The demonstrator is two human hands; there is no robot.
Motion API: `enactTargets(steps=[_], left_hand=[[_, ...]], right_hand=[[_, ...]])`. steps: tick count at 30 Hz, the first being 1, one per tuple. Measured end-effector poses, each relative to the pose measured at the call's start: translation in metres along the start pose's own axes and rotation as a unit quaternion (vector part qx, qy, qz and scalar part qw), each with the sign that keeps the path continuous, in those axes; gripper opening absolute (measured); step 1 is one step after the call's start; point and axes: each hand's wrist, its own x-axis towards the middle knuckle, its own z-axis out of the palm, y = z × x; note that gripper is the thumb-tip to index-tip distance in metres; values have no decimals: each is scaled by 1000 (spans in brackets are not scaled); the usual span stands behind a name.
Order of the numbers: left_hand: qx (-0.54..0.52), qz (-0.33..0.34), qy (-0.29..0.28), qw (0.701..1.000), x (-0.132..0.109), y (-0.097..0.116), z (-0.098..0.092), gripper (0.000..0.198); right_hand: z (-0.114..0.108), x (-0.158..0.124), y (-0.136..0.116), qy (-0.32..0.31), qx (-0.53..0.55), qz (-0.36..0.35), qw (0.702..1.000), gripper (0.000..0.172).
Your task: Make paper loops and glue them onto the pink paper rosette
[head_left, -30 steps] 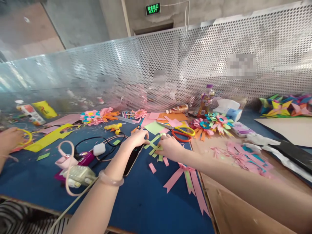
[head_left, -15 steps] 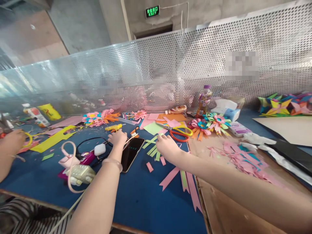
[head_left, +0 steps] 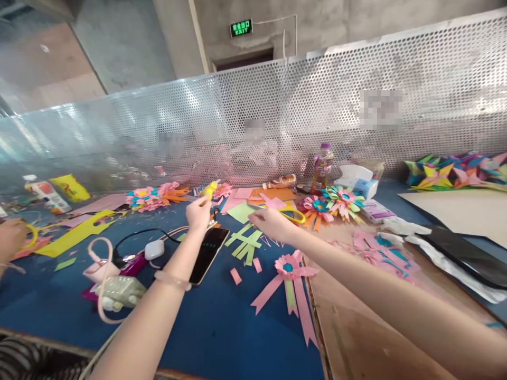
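My left hand (head_left: 199,212) is lifted above the blue table (head_left: 222,327) and closed round a yellow glue gun (head_left: 209,188), its nozzle pointing up and away. My right hand (head_left: 269,221) hovers to its right, just above several crossed green paper strips (head_left: 245,244), with fingertips pinched together; what they hold is too small to see. A dark phone (head_left: 206,253) with a lit screen lies below my left wrist. A pink paper rosette with ribbon tails (head_left: 288,266) lies under my right forearm.
Scissors (head_left: 293,214), paper flowers (head_left: 335,200), a bottle (head_left: 321,168) and a tissue pack (head_left: 362,179) stand behind. A white case (head_left: 153,249) and cables lie left. Another person's hand (head_left: 10,237) works at far left. Brown cardboard (head_left: 356,327) covers the right.
My left hand left the green strips, reached the glue gun and lifted it. My right hand rose off the strips and shifted slightly back, uncovering the pink rosette.
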Motion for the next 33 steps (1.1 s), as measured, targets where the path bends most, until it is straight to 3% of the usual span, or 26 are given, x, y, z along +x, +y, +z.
enactTargets(steps=[5,9,16,19,26,33], left_hand=[[-123,128,-79,981,-64,36,25,32],[-172,155,-132,964,-86,48,27,32],[-184,138,-305,924,-55,36,7,52],[-135,153,-341,917,-40,22,0,43],[5,245,-404,882,-30,-4,6,21],[62,281,-405,868,-29,-8,19,15]], right_hand=[[10,34,1,9,269,59,961,26],[16,48,1,33,418,103,902,27],[24,40,16,115,556,116,815,28],[29,33,19,133,580,113,796,26],[22,31,15,152,595,93,783,23],[18,29,9,142,577,70,801,16]])
